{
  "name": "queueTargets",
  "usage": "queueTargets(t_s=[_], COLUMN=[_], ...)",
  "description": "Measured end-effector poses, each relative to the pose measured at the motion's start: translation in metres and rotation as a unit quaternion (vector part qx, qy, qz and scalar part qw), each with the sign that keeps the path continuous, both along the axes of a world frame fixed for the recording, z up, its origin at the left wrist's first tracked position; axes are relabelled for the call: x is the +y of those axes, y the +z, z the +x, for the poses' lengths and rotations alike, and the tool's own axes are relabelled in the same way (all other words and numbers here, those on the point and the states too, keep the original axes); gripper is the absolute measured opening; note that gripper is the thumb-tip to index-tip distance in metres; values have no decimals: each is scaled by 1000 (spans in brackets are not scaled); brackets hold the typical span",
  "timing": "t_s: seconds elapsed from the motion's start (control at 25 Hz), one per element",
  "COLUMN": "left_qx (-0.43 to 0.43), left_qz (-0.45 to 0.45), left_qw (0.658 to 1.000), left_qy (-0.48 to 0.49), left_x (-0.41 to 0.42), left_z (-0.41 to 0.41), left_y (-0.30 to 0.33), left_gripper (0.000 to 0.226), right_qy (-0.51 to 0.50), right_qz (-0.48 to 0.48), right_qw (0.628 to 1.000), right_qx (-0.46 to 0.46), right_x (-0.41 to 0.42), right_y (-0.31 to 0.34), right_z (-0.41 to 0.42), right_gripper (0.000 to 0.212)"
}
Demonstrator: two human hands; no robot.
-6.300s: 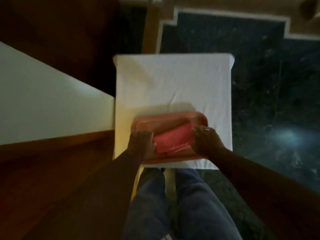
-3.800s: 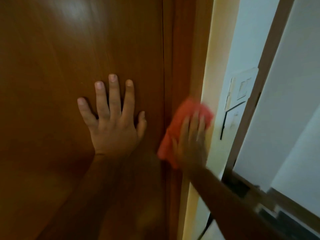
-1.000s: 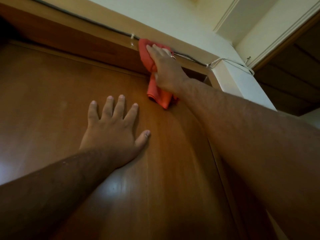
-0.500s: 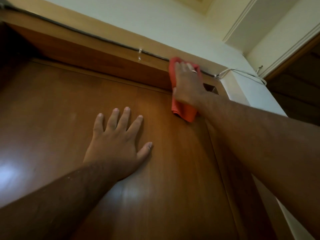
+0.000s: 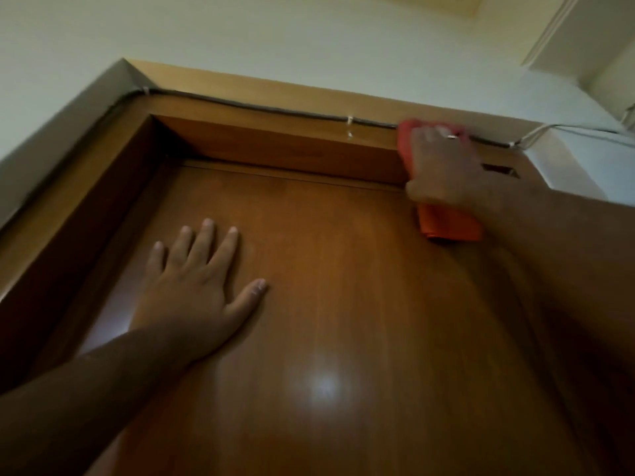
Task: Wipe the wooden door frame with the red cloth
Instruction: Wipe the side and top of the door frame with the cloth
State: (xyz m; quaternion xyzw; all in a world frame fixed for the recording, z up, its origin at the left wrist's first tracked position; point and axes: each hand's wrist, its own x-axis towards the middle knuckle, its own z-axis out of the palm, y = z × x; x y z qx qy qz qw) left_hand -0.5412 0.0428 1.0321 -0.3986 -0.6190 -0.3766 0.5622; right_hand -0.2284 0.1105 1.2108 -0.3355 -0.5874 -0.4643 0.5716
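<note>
The wooden door frame [image 5: 281, 146] runs across the top of the brown door [image 5: 343, 321] and down its left side. My right hand [image 5: 446, 166] presses the red cloth [image 5: 450, 226] flat against the frame's top bar near its right end; the cloth hangs out below the palm and shows above the fingertips. My left hand [image 5: 199, 286] lies flat on the door with fingers spread, holding nothing.
A dark cable [image 5: 275, 109] is clipped along the top edge of the frame, and white wires [image 5: 556, 128] run off to the right. A small rectangular slot [image 5: 500, 169] sits in the frame beside my right hand. Pale wall and ceiling lie above.
My right hand has slid the red cloth rightward along the top bar of the frame. My view has swung left, showing the frame's upper left corner. My left hand stays flat on the door.
</note>
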Motion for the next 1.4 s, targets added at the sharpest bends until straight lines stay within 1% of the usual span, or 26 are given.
queueTargets(t_s=[0.08,0.2,0.28,0.32,0.36,0.4,0.44,0.48,0.52,0.56,0.6,0.64,0.72,0.76,0.84,0.92,0.96,1.0,1.08,1.12,1.16,1.24,1.28,1.36,1.4], left_qx=[8,12,17,18,19,20,21,25,27,28,31,34,37,36,33,31,30,30,32,32,31,24,20,11,-2], left_qz=[6,3,6,8,7,4,2,2,4,7,7,7,10,13,14,10,9,9,10,8,7,7,4,-14,-26], left_qw=[1000,1000,1000,1000,999,1000,999,999,999,999,999,999,999,999,999,998,998,998,998,999,999,999,1000,1000,1000], left_qy=[-21,-24,-21,-23,-24,-24,-23,-23,-25,-26,-27,-28,-29,-32,-39,-44,-46,-48,-44,-37,-31,-23,-20,-11,-5], left_x=[1,0,2,2,1,1,0,1,2,2,3,3,3,2,3,3,2,2,1,1,2,2,2,-1,-5], left_z=[-3,-9,-10,-8,-7,-6,-5,-6,-6,-8,-7,-7,-8,-9,-10,-11,-11,-12,-13,-13,-11,-9,-7,-1,2], left_y=[2,4,2,1,2,2,3,3,3,4,5,5,5,4,2,1,1,1,2,2,1,1,1,2,2], left_gripper=[97,93,90,90,91,91,91,92,92,92,92,91,91,91,90,90,89,89,88,88,88,89,90,92,94], right_qy=[16,57,73,76,74,72,70,57,30,-14,-52,-54,6,41,71,66,57,51,21,-9,-41,-109,-118,-94,-75], right_qz=[51,61,73,83,90,84,57,5,-47,-67,-55,-15,76,88,70,56,63,77,106,104,83,-3,-60,-162,-193], right_qw=[995,986,978,975,977,983,992,998,998,994,992,994,997,995,988,986,985,984,988,992,994,994,991,981,977], right_qx=[-87,-145,-179,-190,-177,-143,-91,-24,42,89,105,93,17,-33,-114,-145,-150,-150,-106,-76,-53,-7,19,49,50], right_x=[-27,-63,-68,-62,-49,-33,-19,-7,0,6,8,7,-12,-29,-65,-87,-87,-78,-52,-34,-18,8,15,28,35], right_y=[2,9,11,10,13,20,27,29,26,22,15,8,-2,-3,1,3,4,5,3,4,6,7,6,5,4], right_z=[-68,-158,-174,-164,-147,-123,-93,-61,-35,-17,-10,-18,-71,-108,-179,-220,-220,-208,-156,-117,-77,6,41,92,108], right_gripper=[87,105,104,100,94,85,76,70,68,69,69,69,76,84,94,98,100,101,98,93,86,71,69,80,85])
